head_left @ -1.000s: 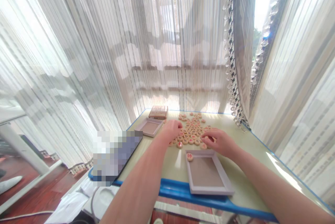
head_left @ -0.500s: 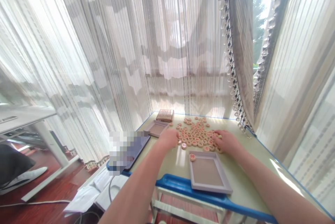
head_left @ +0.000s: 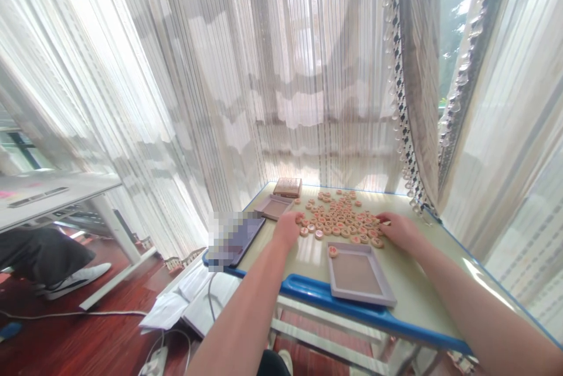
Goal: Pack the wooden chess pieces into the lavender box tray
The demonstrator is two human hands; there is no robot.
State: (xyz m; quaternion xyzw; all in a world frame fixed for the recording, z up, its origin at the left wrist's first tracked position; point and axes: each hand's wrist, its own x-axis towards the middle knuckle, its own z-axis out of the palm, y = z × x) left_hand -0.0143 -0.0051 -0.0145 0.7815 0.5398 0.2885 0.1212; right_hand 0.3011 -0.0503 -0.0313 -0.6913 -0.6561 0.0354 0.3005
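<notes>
A pile of round wooden chess pieces with red and dark markings lies spread on the pale table. My left hand rests at the pile's left edge, its fingers curled under and hidden behind the back of the hand. At the pile's right edge, my right hand lies with its fingers stretched over the nearest pieces. A shallow grey tray sits in front of the pile, between my arms. One red-marked piece lies in its far left corner.
A second grey tray and a wooden box stand at the table's far left. A dark flat device overhangs the left edge. Sheer curtains close in on three sides. Papers and cables lie on the floor at the left, near another person's leg and shoe.
My hands have drawn apart to the two sides of the pile; the right one left the tray's far edge. The view has pulled back and swung left, so more floor shows.
</notes>
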